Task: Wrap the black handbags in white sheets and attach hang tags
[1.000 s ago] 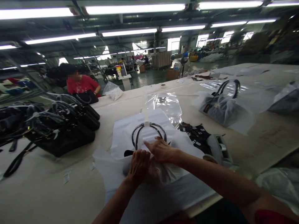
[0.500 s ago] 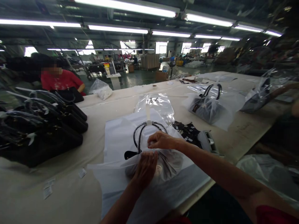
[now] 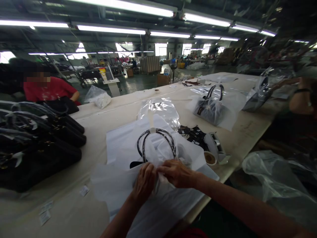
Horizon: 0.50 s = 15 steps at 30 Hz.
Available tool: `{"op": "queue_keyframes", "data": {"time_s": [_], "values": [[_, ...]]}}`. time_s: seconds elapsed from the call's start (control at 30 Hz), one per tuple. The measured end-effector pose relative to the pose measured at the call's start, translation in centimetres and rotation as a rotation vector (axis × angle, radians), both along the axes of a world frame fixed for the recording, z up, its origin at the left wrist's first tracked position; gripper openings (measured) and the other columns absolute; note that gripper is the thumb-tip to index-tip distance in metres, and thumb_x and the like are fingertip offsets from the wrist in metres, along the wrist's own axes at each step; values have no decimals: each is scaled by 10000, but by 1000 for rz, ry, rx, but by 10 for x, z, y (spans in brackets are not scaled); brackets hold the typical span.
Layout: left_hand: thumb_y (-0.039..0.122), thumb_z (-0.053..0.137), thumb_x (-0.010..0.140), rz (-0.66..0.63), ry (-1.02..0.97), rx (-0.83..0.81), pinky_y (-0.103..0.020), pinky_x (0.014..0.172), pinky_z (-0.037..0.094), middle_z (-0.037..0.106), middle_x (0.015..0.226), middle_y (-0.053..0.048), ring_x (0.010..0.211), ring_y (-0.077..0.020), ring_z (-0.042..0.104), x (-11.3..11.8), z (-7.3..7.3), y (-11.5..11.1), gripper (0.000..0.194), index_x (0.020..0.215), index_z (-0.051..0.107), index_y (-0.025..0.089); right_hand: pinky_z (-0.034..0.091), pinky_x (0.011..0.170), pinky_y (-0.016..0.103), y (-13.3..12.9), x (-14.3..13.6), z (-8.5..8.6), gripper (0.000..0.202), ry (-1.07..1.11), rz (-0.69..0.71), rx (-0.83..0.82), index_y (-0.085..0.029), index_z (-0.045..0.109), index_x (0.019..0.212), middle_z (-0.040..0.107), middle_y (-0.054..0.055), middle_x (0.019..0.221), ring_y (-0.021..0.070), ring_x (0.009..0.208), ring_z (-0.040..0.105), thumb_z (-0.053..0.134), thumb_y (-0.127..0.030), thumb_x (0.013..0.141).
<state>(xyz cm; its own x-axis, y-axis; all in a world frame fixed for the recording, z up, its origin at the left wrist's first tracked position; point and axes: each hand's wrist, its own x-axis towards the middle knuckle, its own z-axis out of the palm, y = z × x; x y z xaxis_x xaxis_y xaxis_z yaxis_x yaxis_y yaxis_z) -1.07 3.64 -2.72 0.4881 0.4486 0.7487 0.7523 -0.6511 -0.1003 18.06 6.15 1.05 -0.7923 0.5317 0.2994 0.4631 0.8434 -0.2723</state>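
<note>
Lit overhead by rows of fluorescent tubes, backed by bright windows, laid with a glossy greenish floor, furnished with a pale worktable.

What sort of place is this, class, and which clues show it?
Probably a handbag factory's packing area: black handbags stand grouped on a long table, another handbag sits in translucent wrapping, and rows of strip lights hang overhead.

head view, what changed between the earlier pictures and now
The right hand has drawn back from the handles to the white paper, beside the left hand. The view has swung right. The left hand stays on the paper; the handles still arch beyond both hands.
</note>
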Motion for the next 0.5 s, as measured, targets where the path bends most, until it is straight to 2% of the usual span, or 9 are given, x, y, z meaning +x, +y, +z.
{"op": "queue_keyframes", "data": {"time_s": [0.07,0.13,0.27,0.33,0.4,0.5], "values": [[82,415,872,-21,75,9,-446,962,430,525,1170,-180,1245,-300,388,-2,1,2,318,1187,461,74,449,769,348,-7,-4,-12,329,-82,5,105,-173,548,1120,595,96,976,202,863,546,484,-126,801],[98,371,890,-95,216,-28,-456,1013,381,518,1219,-162,1269,-275,370,-2,4,5,364,1251,419,88,437,803,382,-15,-7,-24,312,-110,-11,204,-141,556,1100,585,127,1025,223,916,519,458,-110,806],[80,374,883,-120,292,-88,-388,946,419,604,906,-74,978,-195,553,-2,8,6,276,1122,508,117,447,764,361,-25,-3,-36,301,-60,-50,299,-114,555,1097,610,108,937,202,837,506,397,-82,843],[71,391,877,-121,297,-52,-376,883,434,579,821,-54,890,-188,551,-3,8,5,232,1060,524,122,451,790,364,-27,3,-38,329,-4,-67,325,-122,532,1144,619,94,941,196,850,507,364,-83,863],[73,385,882,-129,332,-17,-365,837,433,563,805,-48,854,-184,537,-5,9,4,209,1026,528,123,435,880,381,-29,8,-41,360,51,-81,348,-127,508,1183,621,89,983,194,917,507,343,-80,866],[65,374,879,-117,424,-19,-349,774,428,539,756,-27,762,-172,520,-5,10,3,201,964,541,139,414,954,410,-33,8,-53,370,79,-116,392,-113,517,1173,613,97,1013,205,967,506,341,-72,850]]}}
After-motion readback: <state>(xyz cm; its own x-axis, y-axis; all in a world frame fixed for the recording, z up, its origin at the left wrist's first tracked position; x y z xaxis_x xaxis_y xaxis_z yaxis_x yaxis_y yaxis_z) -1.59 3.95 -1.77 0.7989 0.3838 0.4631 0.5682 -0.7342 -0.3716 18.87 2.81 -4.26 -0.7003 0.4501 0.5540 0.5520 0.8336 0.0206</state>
